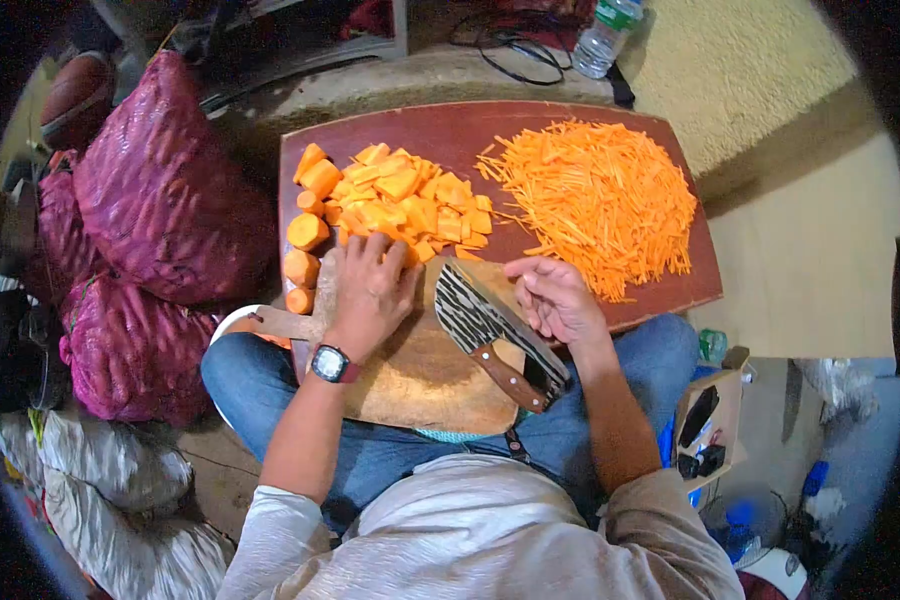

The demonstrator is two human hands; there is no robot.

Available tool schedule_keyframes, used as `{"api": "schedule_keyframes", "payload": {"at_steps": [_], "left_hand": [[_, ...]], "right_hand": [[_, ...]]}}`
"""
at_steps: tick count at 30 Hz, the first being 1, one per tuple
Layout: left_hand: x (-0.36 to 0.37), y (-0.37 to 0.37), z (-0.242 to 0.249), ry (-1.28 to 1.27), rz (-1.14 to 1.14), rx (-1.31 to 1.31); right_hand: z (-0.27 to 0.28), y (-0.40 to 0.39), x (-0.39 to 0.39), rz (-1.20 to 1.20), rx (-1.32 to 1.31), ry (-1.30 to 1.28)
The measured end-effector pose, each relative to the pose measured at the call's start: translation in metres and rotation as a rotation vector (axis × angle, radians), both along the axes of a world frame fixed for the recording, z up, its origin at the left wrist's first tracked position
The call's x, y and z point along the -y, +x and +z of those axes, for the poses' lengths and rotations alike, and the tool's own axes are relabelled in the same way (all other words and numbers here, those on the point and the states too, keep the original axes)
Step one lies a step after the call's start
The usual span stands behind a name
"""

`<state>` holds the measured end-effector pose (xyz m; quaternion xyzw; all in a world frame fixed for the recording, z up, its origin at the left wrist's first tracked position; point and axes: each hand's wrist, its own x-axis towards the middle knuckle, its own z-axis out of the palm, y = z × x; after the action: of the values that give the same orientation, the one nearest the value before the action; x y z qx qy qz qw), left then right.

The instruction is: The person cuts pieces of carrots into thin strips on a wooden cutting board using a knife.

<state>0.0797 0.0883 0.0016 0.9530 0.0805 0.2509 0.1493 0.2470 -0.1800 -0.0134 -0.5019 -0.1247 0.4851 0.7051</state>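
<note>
My left hand, a watch on its wrist, reaches over the far edge of the wooden cutting board. Its slightly spread fingers touch the near side of a pile of carrot slices. My right hand hovers at the board's right side, fingers loosely curled and index finger out; I see nothing in it. Between the hands a cleaver with a black-and-silver patterned blade and a brown riveted handle lies slanted on the board. Thick carrot chunks line the left of the slices.
Shredded carrot is heaped on the right of the red-brown table. Purple mesh sacks stand to the left, with white sacks below. A plastic bottle and a black cable lie behind the table.
</note>
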Motion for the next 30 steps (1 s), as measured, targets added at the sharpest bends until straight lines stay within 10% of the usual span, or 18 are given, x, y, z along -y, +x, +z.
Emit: {"api": "schedule_keyframes", "payload": {"at_steps": [30], "left_hand": [[-0.003,0.002,-0.009,0.055,0.000,-0.023]], "right_hand": [[0.006,-0.005,-0.010,-0.043,0.043,-0.160]]}}
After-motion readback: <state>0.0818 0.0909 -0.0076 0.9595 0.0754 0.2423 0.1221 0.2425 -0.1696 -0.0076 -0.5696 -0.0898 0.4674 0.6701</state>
